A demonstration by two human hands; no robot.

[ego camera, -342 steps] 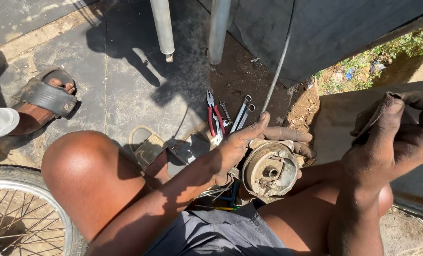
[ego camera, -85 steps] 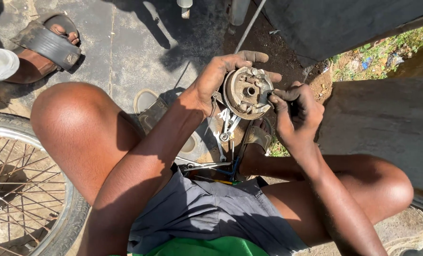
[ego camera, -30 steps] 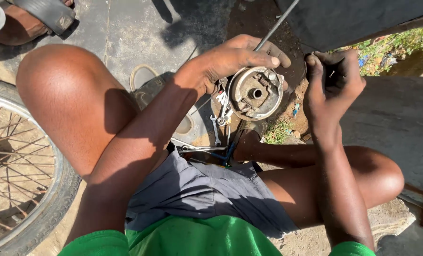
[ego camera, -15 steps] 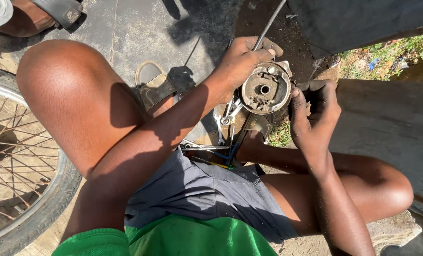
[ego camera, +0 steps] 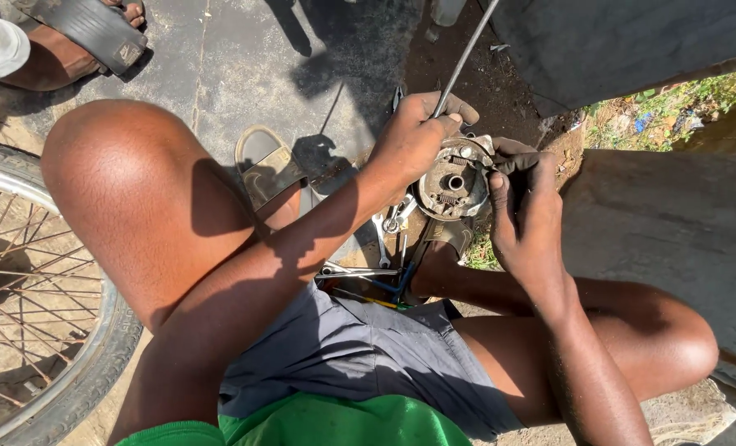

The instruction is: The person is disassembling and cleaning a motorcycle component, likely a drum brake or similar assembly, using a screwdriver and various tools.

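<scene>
Brake plate: we see a round, grimy metal brake plate (ego camera: 453, 179) with a hole at its centre, held up above the ground between both hands, over the tools and just ahead of the person's knees.
Left hand: the left hand (ego camera: 413, 136) grips the plate's upper left edge; its fingers are clenched over the rim, and a thin metal rod (ego camera: 465, 58) runs up and away from beside the knuckles.
Right hand: the right hand (ego camera: 523, 206) closes on the plate's right edge, thumb and fingers pressed against the rim, dark with grease.
Tools: below the plate we make out spanners (ego camera: 388, 227) and other slim tools lying on the ground between the person's legs; we cannot tell each kind.
Sandal: a worn sandal (ego camera: 269, 165) lies on the concrete floor (ego camera: 219, 66) left of the hands, partly in shadow.
Wheel: a spoked wheel with tyre (ego camera: 46, 330) fills the lower left, beside the person's left knee.
Clothing: we see grey shorts (ego camera: 359, 355) and a green shirt hem at the bottom.
Other person: another person's foot in a sandal (ego camera: 95, 33) stands at the top left, well apart from the work.
</scene>
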